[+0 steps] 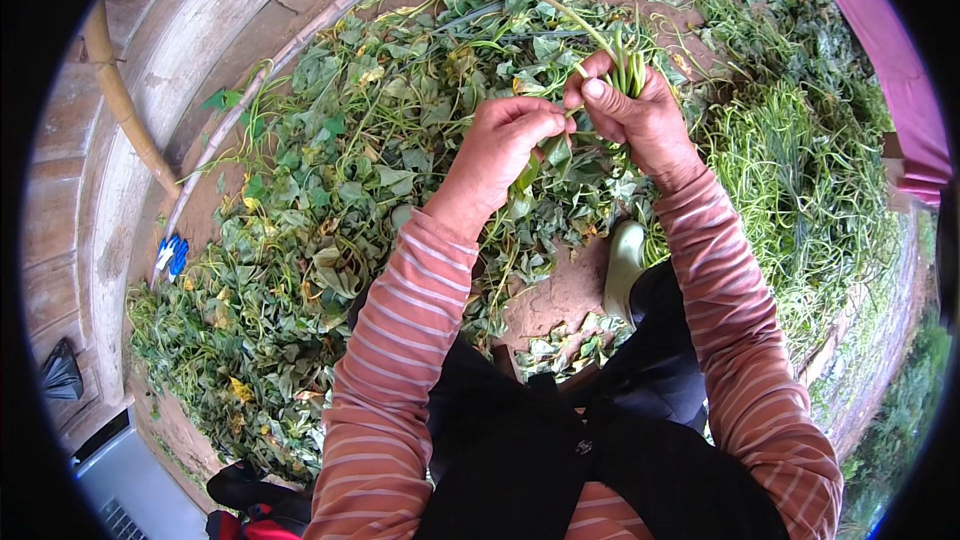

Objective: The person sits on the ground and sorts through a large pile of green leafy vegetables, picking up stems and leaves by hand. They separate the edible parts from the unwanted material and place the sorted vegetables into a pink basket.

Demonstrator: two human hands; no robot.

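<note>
My right hand (637, 112) is closed around a small bundle of green leaf stems (624, 71), whose cut ends point up past the fingers. One longer pale stem (577, 21) sticks out from it to the upper left. Just left of it, my left hand (517, 139) pinches a thin green stem between thumb and fingertips. Green leaves (556, 151) hang below, between the two hands. Under both hands lies a wide heap of leafy vines (390, 157), with some yellow leaves among the green.
A pile of pale green stems (795, 187) lies at the right. A long bamboo pole (300, 37) borders the vines at the left, with blue-and-white gloves (172, 256) beside it. A rubber boot (624, 266) stands on bare soil. Pink cloth (885, 52) hangs at the upper right.
</note>
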